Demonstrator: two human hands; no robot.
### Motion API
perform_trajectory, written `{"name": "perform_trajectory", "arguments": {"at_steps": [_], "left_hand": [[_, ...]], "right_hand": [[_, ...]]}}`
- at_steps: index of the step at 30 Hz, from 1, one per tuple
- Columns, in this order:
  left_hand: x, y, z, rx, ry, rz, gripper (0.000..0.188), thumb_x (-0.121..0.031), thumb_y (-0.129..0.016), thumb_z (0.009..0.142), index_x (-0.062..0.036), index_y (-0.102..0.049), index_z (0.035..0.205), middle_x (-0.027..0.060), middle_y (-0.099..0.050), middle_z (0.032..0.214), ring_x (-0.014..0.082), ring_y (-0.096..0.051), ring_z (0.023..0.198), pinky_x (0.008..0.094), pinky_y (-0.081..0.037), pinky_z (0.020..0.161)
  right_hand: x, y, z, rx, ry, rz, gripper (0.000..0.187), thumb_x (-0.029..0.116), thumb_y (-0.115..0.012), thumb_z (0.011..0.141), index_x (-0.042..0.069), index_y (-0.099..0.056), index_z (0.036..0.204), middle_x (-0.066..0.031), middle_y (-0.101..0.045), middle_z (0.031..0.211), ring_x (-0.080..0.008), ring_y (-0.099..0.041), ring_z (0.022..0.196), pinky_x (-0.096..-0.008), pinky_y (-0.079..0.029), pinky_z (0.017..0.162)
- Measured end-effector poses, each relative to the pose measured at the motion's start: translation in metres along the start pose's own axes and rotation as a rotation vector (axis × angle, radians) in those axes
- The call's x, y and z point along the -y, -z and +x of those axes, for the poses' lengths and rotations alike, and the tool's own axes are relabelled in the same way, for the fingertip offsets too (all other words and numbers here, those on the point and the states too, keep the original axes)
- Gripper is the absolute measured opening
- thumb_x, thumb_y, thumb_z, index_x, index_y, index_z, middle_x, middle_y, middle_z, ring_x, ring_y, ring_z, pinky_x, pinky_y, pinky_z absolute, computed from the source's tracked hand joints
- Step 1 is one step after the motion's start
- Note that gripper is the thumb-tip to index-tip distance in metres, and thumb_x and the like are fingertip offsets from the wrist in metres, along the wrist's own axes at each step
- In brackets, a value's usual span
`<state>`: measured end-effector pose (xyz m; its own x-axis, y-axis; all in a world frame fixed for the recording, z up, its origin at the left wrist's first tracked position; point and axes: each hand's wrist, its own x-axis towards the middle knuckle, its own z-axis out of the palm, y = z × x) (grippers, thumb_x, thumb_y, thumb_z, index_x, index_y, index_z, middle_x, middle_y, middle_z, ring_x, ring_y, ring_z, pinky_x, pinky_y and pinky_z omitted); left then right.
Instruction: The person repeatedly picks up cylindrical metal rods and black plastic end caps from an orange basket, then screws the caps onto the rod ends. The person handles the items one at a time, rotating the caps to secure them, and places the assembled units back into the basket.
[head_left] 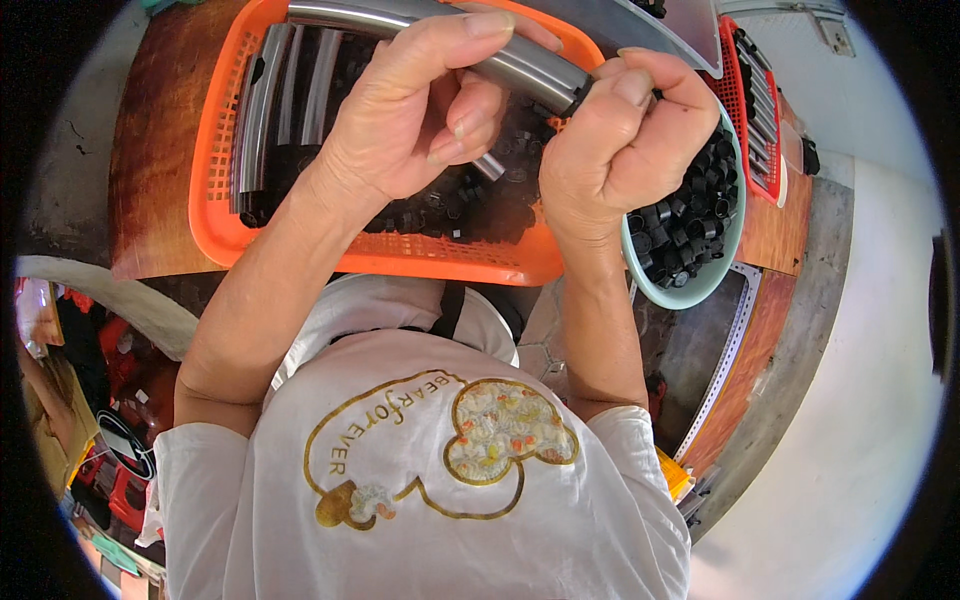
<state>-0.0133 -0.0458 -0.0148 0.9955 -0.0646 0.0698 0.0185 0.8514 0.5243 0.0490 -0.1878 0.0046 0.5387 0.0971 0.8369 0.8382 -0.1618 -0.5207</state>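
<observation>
My left hand [420, 115] is closed around a shiny grey metal tube [535, 72], held slanting above an orange basket [400, 258]. At the tube's right end is a black plastic cap [577, 97]. My right hand [625, 145] is closed, its thumb and bent fingers gripping at that cap; the fingers hide most of the cap. Inside the basket, more metal tubes [310, 85] lie at the left, with loose black pieces [455, 205] around them. Beside my right wrist stands a pale green bowl [685, 297] full of small black plastic caps [690, 225].
The basket and bowl rest at the front of a brown wooden table [150, 150]. A red basket [765, 150] with metal tubes stands at the far right, near a pale wall [870, 300]. A grey bin [685, 35] sits behind the bowl.
</observation>
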Motion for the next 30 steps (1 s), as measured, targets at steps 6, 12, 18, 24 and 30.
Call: {"name": "perform_trajectory", "arguments": {"at_steps": [6,12,18,24,30], "left_hand": [[-0.003,-0.006,0.001,-0.009,0.043,0.111,0.048,-0.038,-0.048,0.107,0.0043,-0.062,0.125,-0.0047,-0.042,0.047,0.0058,-0.033,0.034,0.0224,-0.027,0.034],[-0.005,-0.01,0.001,0.004,0.058,0.053,0.048,-0.037,-0.049,0.107,0.0055,-0.063,0.125,-0.0034,-0.044,0.049,0.0065,-0.034,0.035,0.0217,-0.028,0.035],[-0.005,-0.01,0.0,-0.028,0.078,0.081,0.048,-0.036,-0.049,0.107,0.0063,-0.062,0.126,-0.0035,-0.044,0.049,0.0064,-0.035,0.035,0.0213,-0.029,0.035],[-0.005,-0.01,0.001,0.013,0.09,0.072,0.048,-0.036,-0.049,0.107,0.0062,-0.062,0.126,-0.0039,-0.042,0.049,0.0061,-0.034,0.035,0.0209,-0.029,0.036],[-0.002,-0.002,-0.002,-0.01,0.06,0.035,0.048,-0.037,-0.048,0.107,0.0044,-0.062,0.127,-0.0043,-0.041,0.049,0.0057,-0.033,0.035,0.0212,-0.028,0.036]], "right_hand": [[-0.003,0.008,0.0,0.148,0.139,0.012,0.019,-0.003,-0.049,0.094,-0.006,-0.047,0.113,-0.0097,-0.06,0.088,-0.0086,-0.051,0.065,-0.0234,-0.047,0.061],[-0.008,0.014,0.002,0.169,0.177,0.003,0.023,0.002,-0.063,0.087,-0.003,-0.056,0.108,-0.0067,-0.06,0.076,-0.0162,-0.059,0.062,-0.0289,-0.053,0.062],[-0.004,0.021,0.007,0.229,0.103,0.006,0.015,0.009,-0.065,0.086,-0.002,-0.066,0.096,-0.01,-0.063,0.07,-0.0197,-0.064,0.059,-0.0305,-0.054,0.059],[-0.007,0.023,0.011,0.247,0.154,0.007,0.015,0.011,-0.066,0.087,-0.003,-0.066,0.095,-0.0117,-0.064,0.07,-0.021,-0.064,0.058,-0.0304,-0.054,0.059],[-0.009,0.023,0.009,0.319,0.274,-0.051,0.022,0.008,-0.051,0.102,-0.008,-0.046,0.117,-0.0108,-0.061,0.09,-0.0098,-0.054,0.071,-0.0243,-0.049,0.067]]}}
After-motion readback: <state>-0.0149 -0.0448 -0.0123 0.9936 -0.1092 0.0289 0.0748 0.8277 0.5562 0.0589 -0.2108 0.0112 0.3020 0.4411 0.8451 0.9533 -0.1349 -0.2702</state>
